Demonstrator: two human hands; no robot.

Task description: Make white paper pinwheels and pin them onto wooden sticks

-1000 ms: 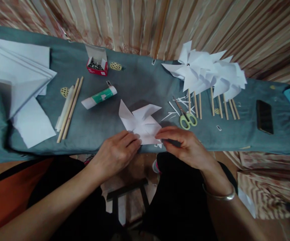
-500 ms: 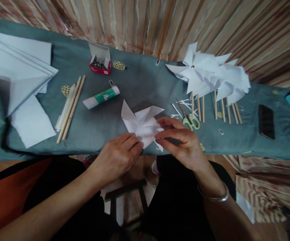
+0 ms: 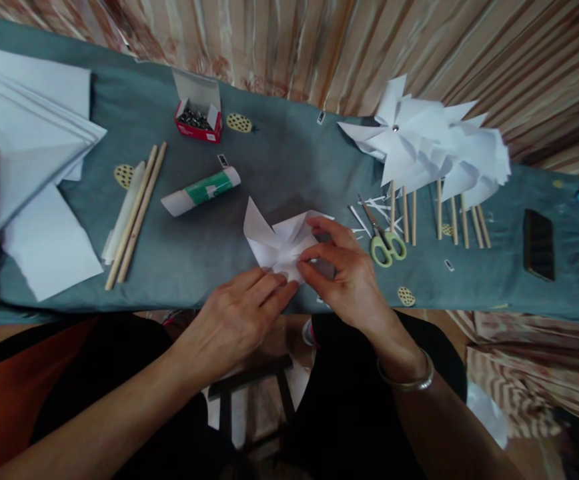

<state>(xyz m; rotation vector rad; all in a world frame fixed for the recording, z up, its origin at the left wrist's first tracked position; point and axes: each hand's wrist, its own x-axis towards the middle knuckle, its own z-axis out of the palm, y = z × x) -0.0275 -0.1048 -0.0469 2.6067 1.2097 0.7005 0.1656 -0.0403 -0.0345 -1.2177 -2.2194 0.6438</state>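
A white folded paper pinwheel (image 3: 274,239) lies on the grey-blue cloth (image 3: 279,160) near the front edge. My right hand (image 3: 342,270) pinches a folded flap at the pinwheel's centre with thumb and fingers. My left hand (image 3: 239,313) rests its fingertips on the paper's near corner, fingers together and pressing down. A glue stick (image 3: 200,191) lies behind and to the left of the paper. Green-handled scissors (image 3: 385,240) lie just right of my right hand, among thin paper scraps.
Finished pinwheels on wooden sticks (image 3: 429,153) lie at the back right. Wooden sticks (image 3: 137,213) and white paper sheets (image 3: 29,160) lie at the left. A red box of pins (image 3: 197,120) stands at the back, a black phone (image 3: 538,244) at the right.
My right hand has moved left and forward from the paper's near right corner onto the pinwheel's centre, bringing a flap inward. My left hand stays on the near corner.
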